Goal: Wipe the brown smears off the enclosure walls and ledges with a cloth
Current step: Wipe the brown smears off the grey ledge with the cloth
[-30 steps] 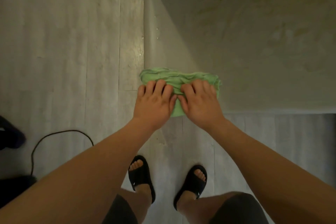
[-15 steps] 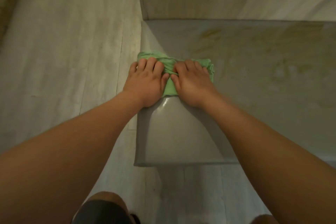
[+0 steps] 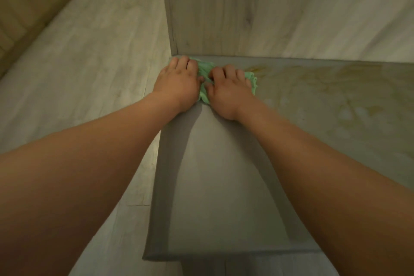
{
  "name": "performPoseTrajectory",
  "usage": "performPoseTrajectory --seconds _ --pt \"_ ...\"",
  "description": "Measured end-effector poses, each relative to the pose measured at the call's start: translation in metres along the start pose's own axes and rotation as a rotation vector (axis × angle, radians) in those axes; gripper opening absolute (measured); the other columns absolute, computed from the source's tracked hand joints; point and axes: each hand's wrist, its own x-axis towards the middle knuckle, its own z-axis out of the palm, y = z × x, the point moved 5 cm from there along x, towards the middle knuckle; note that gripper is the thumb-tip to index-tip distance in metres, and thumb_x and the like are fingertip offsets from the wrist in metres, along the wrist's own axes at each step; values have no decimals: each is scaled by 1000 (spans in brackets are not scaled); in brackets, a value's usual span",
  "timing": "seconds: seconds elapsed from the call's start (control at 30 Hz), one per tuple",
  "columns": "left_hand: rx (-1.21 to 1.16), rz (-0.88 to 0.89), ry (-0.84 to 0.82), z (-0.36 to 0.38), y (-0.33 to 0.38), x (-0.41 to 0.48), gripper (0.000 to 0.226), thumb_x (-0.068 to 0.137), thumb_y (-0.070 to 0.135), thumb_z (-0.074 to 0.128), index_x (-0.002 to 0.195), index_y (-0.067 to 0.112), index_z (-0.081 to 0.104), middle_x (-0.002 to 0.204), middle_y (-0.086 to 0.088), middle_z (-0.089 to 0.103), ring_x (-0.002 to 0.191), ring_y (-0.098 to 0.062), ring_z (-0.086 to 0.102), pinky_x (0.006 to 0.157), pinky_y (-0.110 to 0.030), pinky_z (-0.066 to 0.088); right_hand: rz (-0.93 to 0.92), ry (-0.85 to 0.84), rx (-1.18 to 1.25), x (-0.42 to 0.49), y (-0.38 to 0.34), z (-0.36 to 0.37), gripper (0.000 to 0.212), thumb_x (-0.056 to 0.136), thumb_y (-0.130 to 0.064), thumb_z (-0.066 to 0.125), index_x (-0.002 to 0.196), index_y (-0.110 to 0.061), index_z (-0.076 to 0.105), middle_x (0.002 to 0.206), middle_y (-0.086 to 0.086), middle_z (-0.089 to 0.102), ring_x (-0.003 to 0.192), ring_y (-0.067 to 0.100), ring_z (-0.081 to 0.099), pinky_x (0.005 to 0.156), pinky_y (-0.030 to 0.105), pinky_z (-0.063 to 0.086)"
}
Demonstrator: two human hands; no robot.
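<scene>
green cloth (image 3: pixel 204 70), bunched and creased, lies at the far left corner of the grey ledge (image 3: pixel 212 175), right where the ledge meets the wood-grain wall (image 3: pixel 268 6). both hands sit on top of it, side by side, thumbs nearly touching. the left hand (image 3: pixel 177 84) lies palm-down over the cloth's left part, fingers stretched forward and close together, tips reaching the foot of the wall; it presses rather than grasps. the right hand (image 3: pixel 228 92) covers the right part, also palm-down, fingers slightly bent at the knuckles and pushing into the folds, with nothing visibly pinched or wrapped. cloth shows in the gap between the hands and as a frilled edge past the right hand's little finger. to the right of the cloth the ledge carries brown smears (image 3: pixel 336 87), streaky and blotchy, running toward the right edge of view. the near part of the ledge, under the bare forearms, is plain grey with the arms' shadows on it. left of the ledge, lower down, lies a pale plank floor (image 3: pixel 89 63).
</scene>
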Motion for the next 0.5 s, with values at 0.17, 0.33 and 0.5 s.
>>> performPoseTrajectory --seconds 0.17,0.33,0.5 --pt "-143 62 -142 7 -7 0 58 111 36 34 160 7 29 166 -13 25 154 -29 24 126 -33 16 -79 5 -26 -21 6 2 52 108 -48 33 156 -28 35 157 4 32 145 27 28 116 45 21" --pt "16 149 -216 16 6 45 59 113 35 26 163 6 17 170 -15 18 157 -27 16 128 -35 9 -42 -96 -12 11 15 0 57 109 -47 27 162 -26 23 164 3 21 152 24 18 121 46 13" --pt "96 132 -280 27 47 61 61 110 47 20 166 23 11 173 0 9 159 -25 9 129 -43 9 43 -191 -88 23 83 -12 66 108 -54 20 166 -25 8 173 5 3 159 28 6 129 46 6"
